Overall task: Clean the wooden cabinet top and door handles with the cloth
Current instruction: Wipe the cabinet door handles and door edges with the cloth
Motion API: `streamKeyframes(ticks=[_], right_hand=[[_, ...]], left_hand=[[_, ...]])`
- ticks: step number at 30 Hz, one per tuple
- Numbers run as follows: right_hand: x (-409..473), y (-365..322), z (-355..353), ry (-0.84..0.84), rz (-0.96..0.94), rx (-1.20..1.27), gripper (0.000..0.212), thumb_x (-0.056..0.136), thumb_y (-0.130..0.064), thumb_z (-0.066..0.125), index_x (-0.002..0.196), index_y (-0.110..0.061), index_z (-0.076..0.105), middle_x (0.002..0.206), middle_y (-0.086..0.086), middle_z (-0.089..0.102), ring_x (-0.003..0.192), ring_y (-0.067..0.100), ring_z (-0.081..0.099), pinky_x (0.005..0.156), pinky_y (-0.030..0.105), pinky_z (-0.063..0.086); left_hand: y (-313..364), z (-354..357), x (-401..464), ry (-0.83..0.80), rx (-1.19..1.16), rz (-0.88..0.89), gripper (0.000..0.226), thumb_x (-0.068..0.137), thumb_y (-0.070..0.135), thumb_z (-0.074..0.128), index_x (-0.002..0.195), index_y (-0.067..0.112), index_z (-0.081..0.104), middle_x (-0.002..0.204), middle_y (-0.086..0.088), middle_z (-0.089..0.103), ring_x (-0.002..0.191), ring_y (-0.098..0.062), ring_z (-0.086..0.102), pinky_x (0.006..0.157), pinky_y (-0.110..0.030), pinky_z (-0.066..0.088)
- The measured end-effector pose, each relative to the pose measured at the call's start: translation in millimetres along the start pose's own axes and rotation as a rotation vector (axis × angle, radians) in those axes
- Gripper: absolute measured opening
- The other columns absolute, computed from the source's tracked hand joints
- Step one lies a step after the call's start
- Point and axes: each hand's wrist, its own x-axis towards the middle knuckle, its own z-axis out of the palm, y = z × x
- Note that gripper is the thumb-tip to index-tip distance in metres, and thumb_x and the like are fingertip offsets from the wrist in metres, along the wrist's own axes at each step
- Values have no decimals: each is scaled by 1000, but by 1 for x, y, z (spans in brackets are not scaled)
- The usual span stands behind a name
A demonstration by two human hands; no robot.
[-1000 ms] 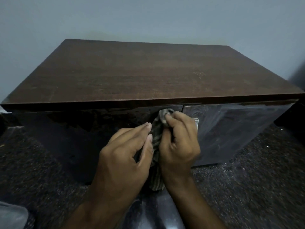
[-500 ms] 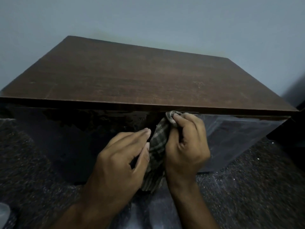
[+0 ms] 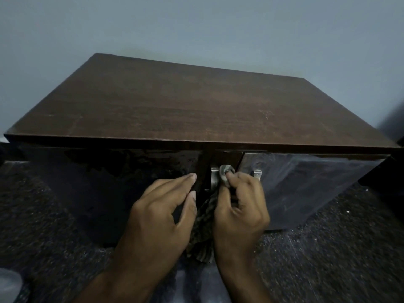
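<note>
A low dark wooden cabinet fills the view; its brown top [image 3: 185,106] is bare. Two glossy doors meet near the middle of the front. A metal handle [image 3: 214,178] shows on the left door's edge, and another metal handle [image 3: 257,173] peeks out past my right hand. My right hand [image 3: 240,206] grips a checked cloth [image 3: 203,228] and holds a bunched end of it against the left door's handle. The rest of the cloth hangs down between my hands. My left hand [image 3: 161,211] rests with straight fingers on the left door [image 3: 109,182].
A pale grey wall [image 3: 196,29] stands behind the cabinet. The floor [image 3: 328,259] is dark and speckled. A pale rounded object [image 3: 8,283] sits at the bottom left corner. Something dark stands at the right edge beside the cabinet.
My right hand with the cloth has shifted slightly down, and the left door's handle now shows beside the cloth. The view has tilted and moved a little.
</note>
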Motion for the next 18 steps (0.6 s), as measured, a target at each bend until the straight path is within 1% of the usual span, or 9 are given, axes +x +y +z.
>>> streamKeyframes(ticks=[1,3,5,7,9,10,13,15,18], right_hand=[[1,-1,1,10,7,23,17,84,15,68,97,6,75,93,13,66,88,15,64,80,17,53],[4,-8,4,2,-74,19,21,89,13,62,105,7,73,99,17,65,93,22,64,85,21,52],[1,-14,8,-102,-186,-35,24,94,6,56,114,7,70,109,22,63,99,28,61,91,25,47],[-15,-14,9,-242,-243,-104,28,98,-5,56,122,5,66,121,24,59,104,31,55,94,24,41],[-33,-4,8,-325,-270,-161,30,101,-14,58,124,4,65,128,21,55,107,30,52,96,25,38],[-42,4,7,-344,-277,-182,30,100,-13,61,124,4,66,130,18,53,107,29,51,94,25,41],[-52,22,6,-345,-283,-240,33,88,-2,74,120,4,67,125,11,50,104,25,51,80,32,50],[-49,21,6,-280,-282,-220,31,86,2,76,117,4,69,116,9,51,98,22,52,74,32,51],[-34,4,10,-181,-338,-152,24,90,3,71,113,8,70,112,16,63,95,27,57,82,30,50]], left_hand=[[-1,0,1,-2,13,-18,33,88,25,61,116,9,71,111,4,72,106,-5,64,96,-7,42],[-1,0,1,1,34,-34,32,87,22,62,114,9,72,110,3,72,104,-7,65,95,-8,42],[1,-1,0,17,42,-21,30,88,21,60,111,8,73,109,3,73,101,-7,66,93,-10,45],[3,-3,0,24,50,-28,28,87,20,60,109,8,74,106,4,73,99,-5,65,93,-7,43],[4,-6,0,4,57,-68,27,86,20,62,108,10,75,105,5,73,99,-3,64,93,-3,40],[3,-7,0,-15,62,-90,26,86,20,63,108,12,75,105,6,73,99,-2,64,94,-3,40],[0,-9,-3,-68,64,-136,23,86,16,69,109,15,75,105,9,73,100,1,64,95,-3,39],[0,-11,-5,-83,65,-149,24,85,15,70,108,16,75,104,10,73,100,2,64,93,0,37],[-1,-12,-5,-97,79,-161,24,85,16,69,108,17,76,104,9,74,98,0,65,93,-2,39]])
